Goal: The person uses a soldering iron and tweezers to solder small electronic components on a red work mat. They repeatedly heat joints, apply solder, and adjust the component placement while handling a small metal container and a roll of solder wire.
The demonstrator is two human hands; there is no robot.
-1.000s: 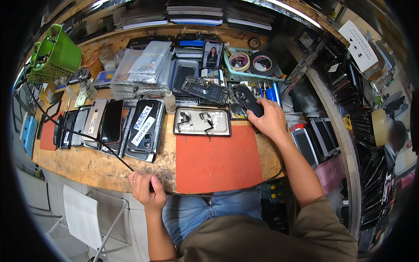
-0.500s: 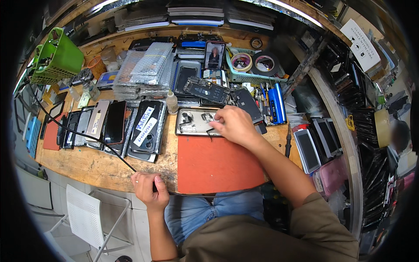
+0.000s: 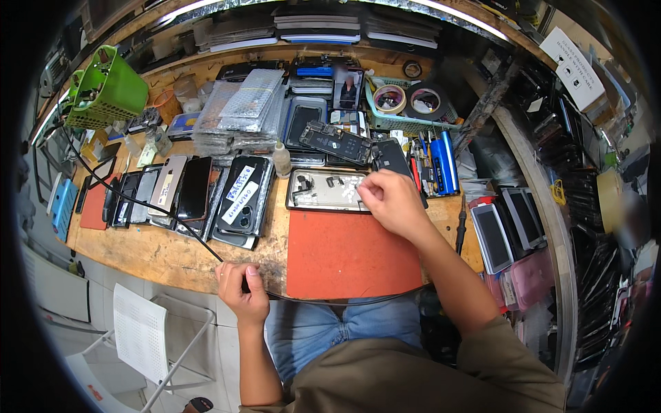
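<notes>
Orange matting (image 3: 354,255) reaches the middle of the tabletop's (image 3: 151,255) near edge, and at its far side lies a shallow tray (image 3: 318,199) with small black parts (image 3: 303,184) and white bits (image 3: 350,187) inside, well back from that edge.

The likeliest mishap is a knock to the tray: its rim looks low and the parts look light, so a brush from a knuckle could scatter them onto the mat. The small bottle (image 3: 281,163) stands upright just beside the tray's far left corner and could tip if the tray were pushed toward it. A tug on the black cable (image 3: 175,215), which crosses in front of the row of phones (image 3: 195,189) toward the tabletop's left edge, might drag against them.

At the tray's right end is the right hand (image 3: 394,199), its thumb and fingers drawn close together, almost meeting; whether anything small is pinched between them I cannot tell. By the tabletop's near edge, left of the mat, the left hand (image 3: 243,289) is curled into a loose fist around the cable, thumb uppermost, well apart from the tray.
</notes>
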